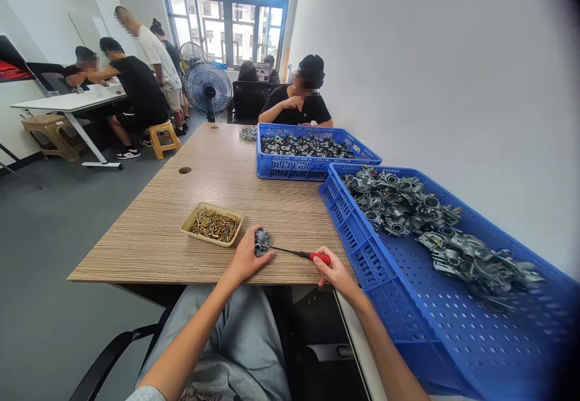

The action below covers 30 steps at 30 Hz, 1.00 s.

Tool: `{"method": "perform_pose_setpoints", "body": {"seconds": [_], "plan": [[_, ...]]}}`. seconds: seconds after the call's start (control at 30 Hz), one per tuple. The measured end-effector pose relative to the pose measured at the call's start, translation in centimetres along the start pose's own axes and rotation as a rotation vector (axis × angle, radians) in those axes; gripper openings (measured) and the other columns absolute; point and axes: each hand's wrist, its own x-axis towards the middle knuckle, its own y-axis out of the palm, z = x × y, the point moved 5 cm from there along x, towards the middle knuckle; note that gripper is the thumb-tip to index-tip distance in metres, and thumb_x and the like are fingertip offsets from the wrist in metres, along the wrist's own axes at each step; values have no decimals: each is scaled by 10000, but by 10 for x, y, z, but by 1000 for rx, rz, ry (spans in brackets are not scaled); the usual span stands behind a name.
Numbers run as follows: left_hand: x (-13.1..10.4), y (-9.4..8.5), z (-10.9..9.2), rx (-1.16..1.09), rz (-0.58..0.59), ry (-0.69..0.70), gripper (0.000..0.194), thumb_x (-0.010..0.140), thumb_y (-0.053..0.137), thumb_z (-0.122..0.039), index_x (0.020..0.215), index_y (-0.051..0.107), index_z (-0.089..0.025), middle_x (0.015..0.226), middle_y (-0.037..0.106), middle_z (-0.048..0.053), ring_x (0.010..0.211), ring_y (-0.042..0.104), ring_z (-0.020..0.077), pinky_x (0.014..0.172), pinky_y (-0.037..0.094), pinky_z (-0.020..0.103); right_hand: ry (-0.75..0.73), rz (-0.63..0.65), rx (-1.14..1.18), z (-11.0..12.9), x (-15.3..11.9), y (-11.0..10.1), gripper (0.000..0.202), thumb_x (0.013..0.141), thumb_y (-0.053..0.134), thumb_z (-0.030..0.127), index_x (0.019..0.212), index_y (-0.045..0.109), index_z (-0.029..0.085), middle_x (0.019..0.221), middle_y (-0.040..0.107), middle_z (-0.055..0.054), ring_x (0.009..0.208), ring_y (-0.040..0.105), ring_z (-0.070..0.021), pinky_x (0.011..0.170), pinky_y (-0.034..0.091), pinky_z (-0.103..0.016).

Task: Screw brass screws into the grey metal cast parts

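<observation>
My left hand (248, 256) is closed around a small grey metal carburetor body (261, 241) close to the table's front edge. In my right hand (335, 271) is a screwdriver (319, 258) with a red and black handle, its thin dark shaft pointing left. The shaft's tip reaches the right side of the carburetor; whether it sits in a screw is too small to tell. Just left of my left hand, a cream plastic tray (185, 227) holds many small brass-coloured parts (215, 224).
At my right stands a large blue crate (385, 292) with piled metal carburetor bodies (399, 198). A second blue crate (290, 168) of similar parts lies beyond it on the wooden table (149, 238). A person (294, 102) sits opposite; a fan (208, 90) and other people are farther back.
</observation>
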Motion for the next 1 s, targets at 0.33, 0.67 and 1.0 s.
{"method": "perform_pose_setpoints", "body": {"seconds": [0.33,0.67,1.0], "plan": [[0,-1,-2,1,2,3,682,833,728,-379,1401,380,-232,1359,546,112,1284,538,275,1131,424,454,-11,-20,-25,-6,2,-3,410,871,635,629,943,518,242,588,339,117,413,366,-66,408,540,-254],[-1,1,1,9,3,5,687,840,724,-375,1410,368,-233,1374,535,113,1298,530,277,1142,415,457,-15,-26,-10,-5,3,-2,381,874,646,597,915,526,238,616,369,108,420,364,-59,398,530,-244],[-1,1,2,7,-5,16,677,842,716,-379,1408,375,-232,1373,538,112,1304,526,271,1139,418,445,-20,-37,-39,-6,3,-2,390,877,641,603,919,521,234,642,384,102,419,392,-57,376,520,-229]]}}
